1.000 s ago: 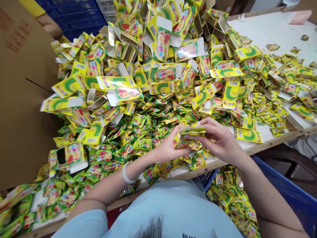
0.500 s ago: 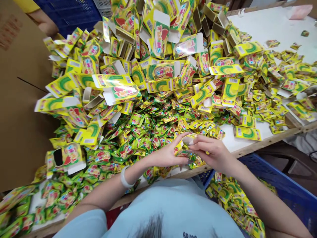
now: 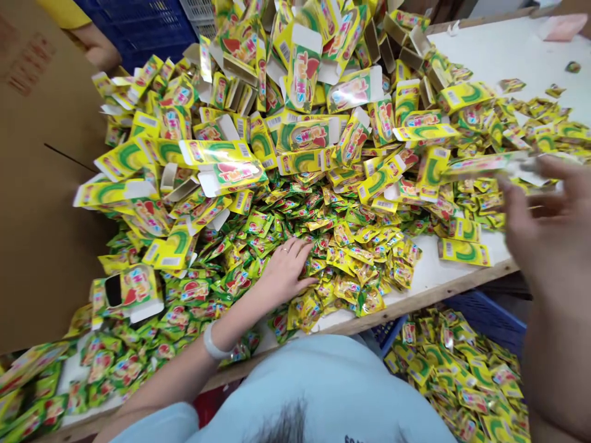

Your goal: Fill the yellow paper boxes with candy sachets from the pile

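My left hand (image 3: 286,274) lies on the heap of small green and yellow candy sachets (image 3: 258,224), fingers stretched over them and thumb apart. On the far right, my right hand (image 3: 549,227) is smeared by motion. Its fingers are closed at the white flap end of a yellow-green candy carton (image 3: 484,165), which is blurred and held nearly flat above loose sachets. Yellow sachets (image 3: 348,286) lie just right of my left hand. Behind both hands rises a big pile of printed cartons (image 3: 305,132), many with open flaps.
A blue crate (image 3: 482,317) full of cartons or packets stands below the table's wooden edge (image 3: 415,295). A large cardboard box (image 3: 46,184) flanks the left side. Another person's arm (image 3: 99,49) shows behind it. Blue crates (image 3: 138,24) stand at the back.
My hands have parted. My right hand has swung far right and up with the carton; my left has moved left onto the sachets, its fingers off the carton.
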Demonstrator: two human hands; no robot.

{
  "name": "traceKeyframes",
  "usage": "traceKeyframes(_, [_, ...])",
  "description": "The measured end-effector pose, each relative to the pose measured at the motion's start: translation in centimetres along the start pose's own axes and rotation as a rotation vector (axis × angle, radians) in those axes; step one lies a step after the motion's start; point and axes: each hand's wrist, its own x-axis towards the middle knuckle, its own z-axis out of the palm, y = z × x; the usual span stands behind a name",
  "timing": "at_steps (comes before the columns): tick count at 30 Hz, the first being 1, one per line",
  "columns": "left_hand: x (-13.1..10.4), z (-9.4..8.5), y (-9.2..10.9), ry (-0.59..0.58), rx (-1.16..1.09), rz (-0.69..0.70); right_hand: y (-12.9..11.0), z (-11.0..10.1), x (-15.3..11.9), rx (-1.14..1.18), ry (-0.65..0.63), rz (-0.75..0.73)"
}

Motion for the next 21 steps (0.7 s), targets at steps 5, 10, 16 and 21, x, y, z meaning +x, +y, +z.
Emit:
traceKeyframes(5, [-1.8,2.3,-3.3,-0.020,0.225,0.062,-5.7,7.8,-6.5,-0.028,-0.444,-0.510])
traceKeyframes(10, [-2.3,1.9,-4.2,0.101,0.149,0.176,-6.0,11.3,-10.4,-0.132,-0.569,-0.563])
traceKeyframes(16, [-1.5,0.5,-3.1,0.202,0.187,0.103,-5.1,10.1,-8.3,-0.047,-0.527,-0.538])
traceKeyframes(21, [-1.5,1.4,-3.0,0.143,0.242,0.088,-5.4,11.0,-9.4,-0.065,-0.564,-0.582])
